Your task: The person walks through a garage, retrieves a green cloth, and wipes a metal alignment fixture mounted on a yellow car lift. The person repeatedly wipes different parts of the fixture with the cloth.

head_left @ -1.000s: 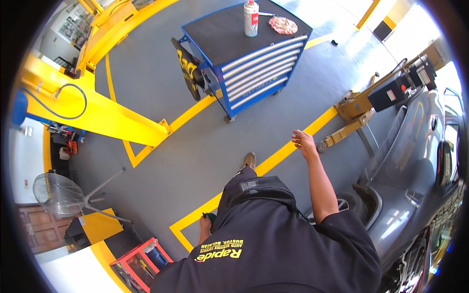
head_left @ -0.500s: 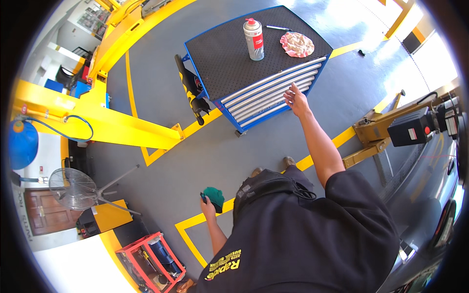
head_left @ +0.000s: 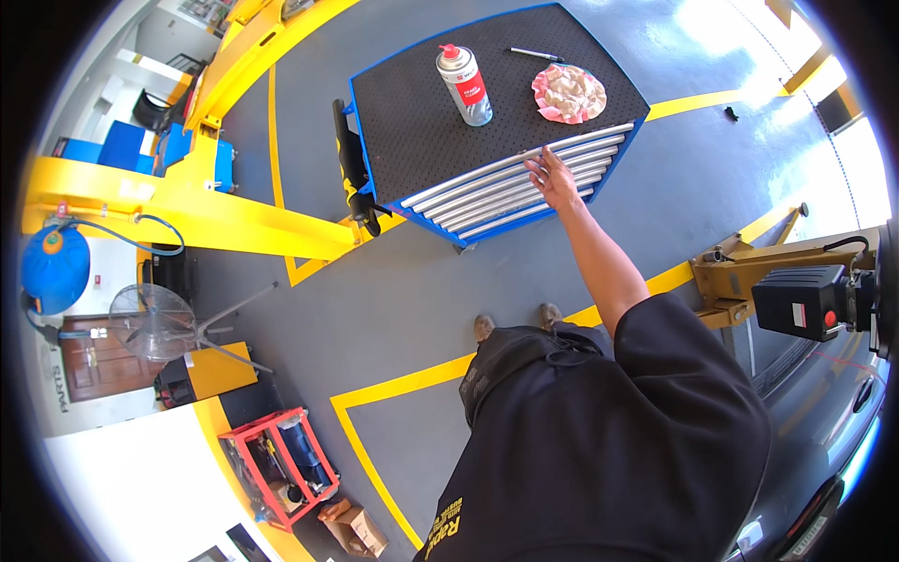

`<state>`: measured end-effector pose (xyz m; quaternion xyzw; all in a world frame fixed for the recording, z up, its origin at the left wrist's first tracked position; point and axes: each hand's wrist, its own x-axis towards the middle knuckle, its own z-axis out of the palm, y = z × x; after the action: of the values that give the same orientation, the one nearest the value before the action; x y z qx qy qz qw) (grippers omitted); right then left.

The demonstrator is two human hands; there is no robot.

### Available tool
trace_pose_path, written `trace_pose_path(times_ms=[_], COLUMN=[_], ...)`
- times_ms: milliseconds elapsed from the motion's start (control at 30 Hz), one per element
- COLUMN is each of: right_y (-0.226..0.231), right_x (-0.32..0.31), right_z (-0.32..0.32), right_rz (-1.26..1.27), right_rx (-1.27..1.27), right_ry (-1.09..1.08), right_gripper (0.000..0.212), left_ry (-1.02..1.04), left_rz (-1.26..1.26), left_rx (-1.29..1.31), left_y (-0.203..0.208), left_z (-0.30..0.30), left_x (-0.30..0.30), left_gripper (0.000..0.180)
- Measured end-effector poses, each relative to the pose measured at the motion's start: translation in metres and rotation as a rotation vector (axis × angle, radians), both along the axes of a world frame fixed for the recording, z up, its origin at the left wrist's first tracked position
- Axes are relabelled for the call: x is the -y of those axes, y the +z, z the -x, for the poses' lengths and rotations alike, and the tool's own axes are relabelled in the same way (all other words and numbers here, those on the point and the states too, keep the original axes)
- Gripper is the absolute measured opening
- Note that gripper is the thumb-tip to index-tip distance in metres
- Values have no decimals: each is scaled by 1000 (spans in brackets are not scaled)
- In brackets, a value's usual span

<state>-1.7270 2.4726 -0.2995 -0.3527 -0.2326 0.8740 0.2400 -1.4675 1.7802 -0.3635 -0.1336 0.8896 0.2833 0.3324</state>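
Noted from where I stand: yellow lettering (head_left: 444,531), black shirt (head_left: 609,440); pale print, spray can's (head_left: 465,86) red label (head_left: 472,91); dark capitals (head_left: 60,388), white wall (head_left: 86,410).

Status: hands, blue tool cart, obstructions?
Left hand out of view. Right hand open at front of blue tool cart, contact unclear. Spray can, crumpled wad on top, not blocking drawers.

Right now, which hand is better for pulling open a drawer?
Probably the right hand: it is right by the silver drawer handles of the blue tool cart, while the left hand is out of view.
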Motion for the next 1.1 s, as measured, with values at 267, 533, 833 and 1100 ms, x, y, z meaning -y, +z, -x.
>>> trace_pose_path(times_ms=[267,533,833,1100], right_y=[2,-1,33,29], right_x=[-4,18,57,70], right_z=[-7,-92,-190,-225], right_rz=[-121,-298,-399,-357], right_rx=[97,232,341,367], right_ry=[63,247,529,562], right_gripper=[60,44,45,46], left_ry=[56,319,-56,-89], left_rz=[88,-140,-97,-134], left_rx=[-43,-228,-45,-20], left_y=[2,26,-23,-18], left_z=[-22,27,3,-1], left_x=[-29,-74,-74,-87], left_gripper=[42,38,32,29])
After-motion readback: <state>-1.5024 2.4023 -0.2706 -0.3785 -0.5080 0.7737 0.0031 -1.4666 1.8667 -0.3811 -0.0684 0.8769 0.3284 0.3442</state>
